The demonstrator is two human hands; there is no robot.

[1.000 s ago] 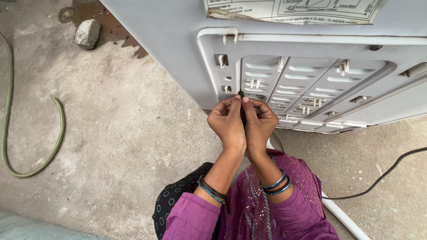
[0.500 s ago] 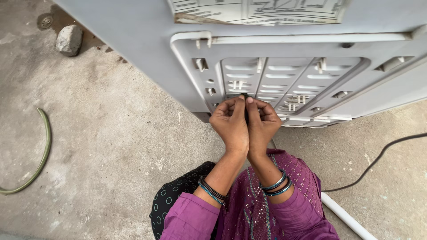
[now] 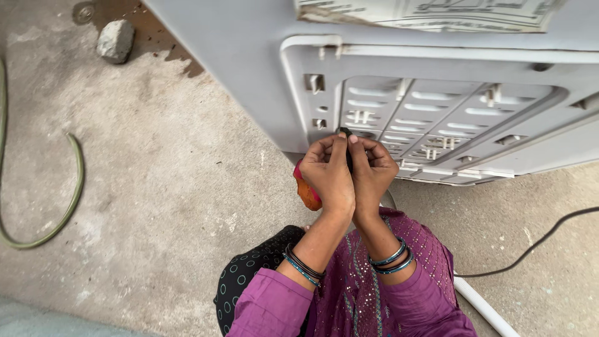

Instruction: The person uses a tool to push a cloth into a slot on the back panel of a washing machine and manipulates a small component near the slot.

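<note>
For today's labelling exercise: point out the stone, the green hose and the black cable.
stone (image 3: 115,40), head view, middle of its top.
green hose (image 3: 73,187), head view, on its curved bend.
black cable (image 3: 536,244), head view, mid-length.

Pale rectangular paper label (image 3: 430,12) atop grey appliance back (image 3: 249,68)

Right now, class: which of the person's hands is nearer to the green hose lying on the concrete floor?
Left. The left hand is on the side towards the green hose, with bare floor between them. The right hand presses against the left, farther from the hose.
</note>
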